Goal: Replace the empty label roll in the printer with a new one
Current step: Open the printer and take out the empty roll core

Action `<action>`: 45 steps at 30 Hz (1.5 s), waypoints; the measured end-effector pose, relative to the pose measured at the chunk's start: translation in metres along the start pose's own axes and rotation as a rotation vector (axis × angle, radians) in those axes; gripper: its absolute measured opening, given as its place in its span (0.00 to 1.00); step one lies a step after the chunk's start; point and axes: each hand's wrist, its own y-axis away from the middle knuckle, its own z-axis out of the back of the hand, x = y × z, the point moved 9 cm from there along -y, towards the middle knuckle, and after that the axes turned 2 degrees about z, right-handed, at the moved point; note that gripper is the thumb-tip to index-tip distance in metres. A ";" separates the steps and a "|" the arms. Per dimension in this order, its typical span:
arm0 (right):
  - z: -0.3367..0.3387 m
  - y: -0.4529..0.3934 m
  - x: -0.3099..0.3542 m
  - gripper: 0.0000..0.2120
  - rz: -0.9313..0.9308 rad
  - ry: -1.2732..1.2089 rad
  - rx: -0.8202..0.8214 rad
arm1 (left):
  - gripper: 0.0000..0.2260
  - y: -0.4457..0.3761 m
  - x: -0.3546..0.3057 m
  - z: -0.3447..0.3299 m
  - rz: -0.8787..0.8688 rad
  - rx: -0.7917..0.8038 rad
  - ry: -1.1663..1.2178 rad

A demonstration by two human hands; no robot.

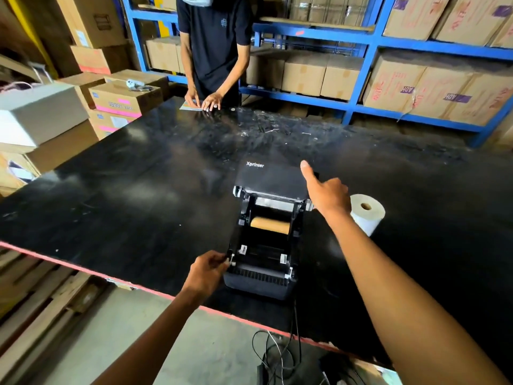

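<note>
A black label printer (263, 276) stands on the black table (125, 190) near its front edge, lid (273, 177) swung up and back. Inside lies a bare brown cardboard core (270, 225), the empty roll. A full white label roll (367, 213) stands on end to the printer's right. My left hand (206, 272) pinches the printer's front-left corner at a small white part. My right hand (323, 191) hovers over the lid's right edge, thumb raised and fingers curled, holding nothing that I can see.
A person in a dark shirt (213, 37) stands across the table with both hands on a paper (191, 106). Blue shelving (369, 48) with cardboard boxes runs behind. More boxes (122, 98) stack at the left. Cables (277, 354) hang below the front edge.
</note>
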 end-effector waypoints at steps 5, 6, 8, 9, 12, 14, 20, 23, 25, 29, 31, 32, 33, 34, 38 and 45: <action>-0.011 -0.051 0.015 0.36 0.010 -0.034 0.084 | 0.05 -0.009 -0.004 -0.001 0.157 0.111 -0.001; -0.011 -0.057 0.016 0.35 0.029 -0.028 0.074 | 0.07 -0.011 -0.004 0.000 0.206 0.145 -0.034; -0.012 -0.069 0.016 0.33 0.070 -0.060 0.044 | 0.07 -0.014 -0.005 0.001 0.280 0.212 -0.132; -0.013 -0.073 0.014 0.33 0.083 -0.094 0.040 | 0.07 -0.016 -0.006 0.001 0.299 0.241 -0.178; -0.015 -0.079 0.009 0.33 0.096 -0.194 0.027 | 0.06 -0.019 -0.009 0.001 0.321 0.278 -0.242; -0.014 -0.079 0.003 0.34 0.114 -0.287 -0.028 | 0.06 -0.022 -0.010 0.001 0.314 0.272 -0.262; -0.034 -0.063 -0.036 0.26 0.117 -0.694 0.010 | 0.04 -0.040 -0.030 0.004 0.136 0.228 -0.540; -0.044 -0.044 -0.056 0.18 0.155 -0.645 0.016 | 0.09 -0.062 -0.058 0.003 0.003 0.044 -0.475; -0.052 -0.024 -0.060 0.10 0.239 -0.563 0.049 | 0.15 -0.072 -0.078 -0.009 -0.125 -0.008 -0.434; -0.082 0.017 -0.067 0.14 0.415 -0.102 0.062 | 0.18 -0.088 -0.093 -0.042 -0.378 0.052 -0.587; -0.098 0.033 -0.069 0.15 0.460 0.107 0.056 | 0.14 -0.092 -0.093 -0.042 -0.449 0.020 -0.571; -0.102 0.038 -0.069 0.15 0.471 0.170 0.038 | 0.12 -0.094 -0.093 -0.042 -0.490 0.021 -0.563; -0.103 0.039 -0.070 0.14 0.459 0.193 0.011 | 0.11 -0.094 -0.094 -0.044 -0.533 0.035 -0.556; -0.102 0.039 -0.071 0.13 0.430 0.180 -0.014 | 0.10 -0.096 -0.095 -0.045 -0.571 0.050 -0.547; -0.085 0.040 -0.067 0.13 0.323 -0.019 -0.122 | 0.10 -0.092 -0.115 -0.040 -0.626 0.081 -0.346; -0.033 0.041 -0.069 0.12 0.128 -0.533 -0.153 | 0.14 -0.063 -0.179 -0.055 -0.558 0.212 0.105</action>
